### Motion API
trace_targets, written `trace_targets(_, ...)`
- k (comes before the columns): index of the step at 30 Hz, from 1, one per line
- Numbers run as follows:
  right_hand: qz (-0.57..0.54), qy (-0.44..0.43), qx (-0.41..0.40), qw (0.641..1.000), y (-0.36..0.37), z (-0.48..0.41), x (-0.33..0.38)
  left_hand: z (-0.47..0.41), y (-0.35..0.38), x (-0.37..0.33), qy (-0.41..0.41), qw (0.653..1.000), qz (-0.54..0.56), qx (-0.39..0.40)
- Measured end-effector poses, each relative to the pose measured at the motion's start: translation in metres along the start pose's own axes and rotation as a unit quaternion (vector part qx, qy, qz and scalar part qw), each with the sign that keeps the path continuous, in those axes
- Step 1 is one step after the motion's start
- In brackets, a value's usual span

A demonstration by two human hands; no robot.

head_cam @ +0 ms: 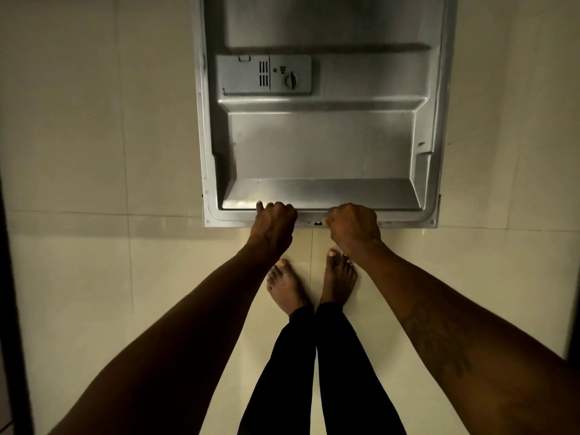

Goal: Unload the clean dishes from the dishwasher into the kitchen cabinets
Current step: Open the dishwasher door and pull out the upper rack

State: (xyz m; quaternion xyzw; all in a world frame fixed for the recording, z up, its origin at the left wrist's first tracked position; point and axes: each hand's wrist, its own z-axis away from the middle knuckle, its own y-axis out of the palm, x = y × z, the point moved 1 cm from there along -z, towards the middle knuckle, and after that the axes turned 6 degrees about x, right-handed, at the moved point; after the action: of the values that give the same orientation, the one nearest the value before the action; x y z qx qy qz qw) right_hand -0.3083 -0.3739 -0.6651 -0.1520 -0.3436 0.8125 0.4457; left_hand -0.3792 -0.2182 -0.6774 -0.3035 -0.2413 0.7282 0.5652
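Note:
The dishwasher door [320, 146] hangs open and lies roughly flat in front of me, its steel inner face up. A grey detergent dispenser [265, 75] sits on its left half. My left hand [274, 222] grips the door's near edge left of the latch, fingers curled over the rim. My right hand [353, 229] grips the same edge just right of the latch [317, 223]. No dishes or racks are in view; the dishwasher's inside is out of frame above.
My bare feet [314, 282] stand on pale floor tiles [94, 246] just short of the door's edge. A dark vertical edge [9, 277] runs down the far left. Floor lies open on both sides of the door.

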Motion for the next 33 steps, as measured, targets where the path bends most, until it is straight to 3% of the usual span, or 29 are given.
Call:
trace_targets(7,-0.070,-0.004,-0.106,0.992,-0.079,0.046,0.005,0.034,-0.083,0.001,-0.013,0.997,0.007,-0.072)
trace_targets(13,-0.088,0.014,-0.182,0.979,-0.190,0.078,0.000,0.069,-0.210,0.003,-0.023,0.986,0.059,-0.152)
trace_targets(18,-0.102,0.011,-0.273,0.957,-0.291,0.090,-0.002,0.087,-0.320,0.005,-0.018,0.973,0.073,-0.220)
trace_targets(25,-0.154,-0.042,-0.417,0.895,-0.417,0.049,-0.023,0.055,-0.454,0.010,0.031,0.936,0.054,-0.347)
trace_targets(27,-0.175,-0.052,-0.435,0.882,-0.457,0.031,-0.029,0.038,-0.491,0.011,0.024,0.924,0.049,-0.378)
trace_targets(30,-0.114,-0.038,-0.432,0.894,-0.505,0.004,-0.042,0.008,-0.535,0.008,0.041,0.912,0.040,-0.407)
trace_targets(33,-0.177,-0.072,-0.399,0.897,-0.544,-0.034,-0.058,-0.032,-0.568,0.006,0.041,0.912,0.030,-0.407)
